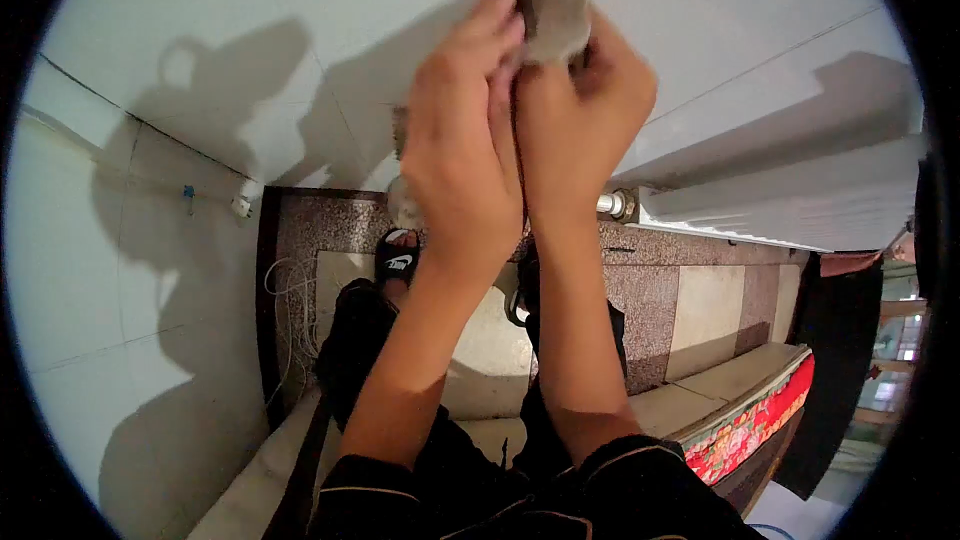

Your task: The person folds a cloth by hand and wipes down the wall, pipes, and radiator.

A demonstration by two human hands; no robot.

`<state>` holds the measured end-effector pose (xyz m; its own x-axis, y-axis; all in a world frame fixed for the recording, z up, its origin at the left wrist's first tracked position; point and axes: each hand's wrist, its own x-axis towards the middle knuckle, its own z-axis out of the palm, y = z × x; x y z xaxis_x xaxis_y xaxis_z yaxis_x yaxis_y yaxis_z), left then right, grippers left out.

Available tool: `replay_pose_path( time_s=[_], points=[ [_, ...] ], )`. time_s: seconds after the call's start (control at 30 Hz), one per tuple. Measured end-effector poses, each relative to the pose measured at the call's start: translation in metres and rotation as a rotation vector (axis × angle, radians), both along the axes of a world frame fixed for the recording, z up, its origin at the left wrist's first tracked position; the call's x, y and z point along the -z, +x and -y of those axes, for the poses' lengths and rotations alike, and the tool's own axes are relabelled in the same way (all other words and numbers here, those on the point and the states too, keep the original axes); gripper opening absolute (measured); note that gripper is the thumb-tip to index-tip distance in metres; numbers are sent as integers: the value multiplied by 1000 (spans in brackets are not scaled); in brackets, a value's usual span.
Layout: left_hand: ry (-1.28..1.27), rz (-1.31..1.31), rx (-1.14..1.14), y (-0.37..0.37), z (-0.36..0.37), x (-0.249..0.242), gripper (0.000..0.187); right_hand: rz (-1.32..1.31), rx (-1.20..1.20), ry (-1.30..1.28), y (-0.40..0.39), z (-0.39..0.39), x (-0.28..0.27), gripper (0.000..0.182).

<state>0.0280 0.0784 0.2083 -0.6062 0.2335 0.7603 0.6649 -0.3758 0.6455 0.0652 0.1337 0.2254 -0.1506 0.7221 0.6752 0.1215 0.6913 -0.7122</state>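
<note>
The white wall (700,0) fills the upper part of the view, behind the radiator (800,190), and carries dark shadows of the person. Below and left of the radiator spreads the floor (640,310), laid in speckled brown and cream sections. A second pale wall (70,270) stands well apart from the radiator, at the far left, with a small blue item (189,192) and a small white fitting (241,206) on it.

Below the radiator, toward the lower right, a long pale seat-like surface (690,400) has a red floral cloth (750,425) along its side. The person's legs, in dark trousers (350,340), are left of the radiator; one foot wears a black sandal (398,262) with a white logo.

Also left of the radiator and higher than its valve (622,205), the two hands are raised close together before the wall. The right hand (585,110) is curled, gripping the lower edge of a grey-brown piece (555,10), flat and blurred; its material is unclear. The left hand (455,130) is partly closed, its fingertips at the piece's left edge; whether they pinch it cannot be told.

A thin white cable (290,310) lies loosely coiled on the floor, farther left of the radiator than the sandal.
</note>
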Motion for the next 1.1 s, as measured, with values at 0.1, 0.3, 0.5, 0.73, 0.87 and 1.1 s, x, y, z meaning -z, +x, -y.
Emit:
replay_pose_path(
  time_s=[0.1, 0.3, 0.5, 0.73, 0.87, 1.1],
  points=[
    [-113, -23, -54, 6, 4, 9, 20, -28, 2, -113, 0, 10, -2, 11],
    [-154, 36, -19, 11, 9, 10, 20, 12, 54, -16, 1, 2, 11, 12],
    [-168, 85, 21, 7, 12, -1, 20, -62, -86, -101, -1, 1, -6, 13],
    [-47, 41, 54, 11, 1, -5, 18, 90, -73, -23, 14, -5, -13, 21],
    [0, 86, 43, 8, 1, -3, 19, 137, -25, 19, 6, 0, -21, 18],
    [-19, 61, 71, 16, -3, 2, 27, 263, 15, 66, 19, -3, -22, 18]
  ],
)
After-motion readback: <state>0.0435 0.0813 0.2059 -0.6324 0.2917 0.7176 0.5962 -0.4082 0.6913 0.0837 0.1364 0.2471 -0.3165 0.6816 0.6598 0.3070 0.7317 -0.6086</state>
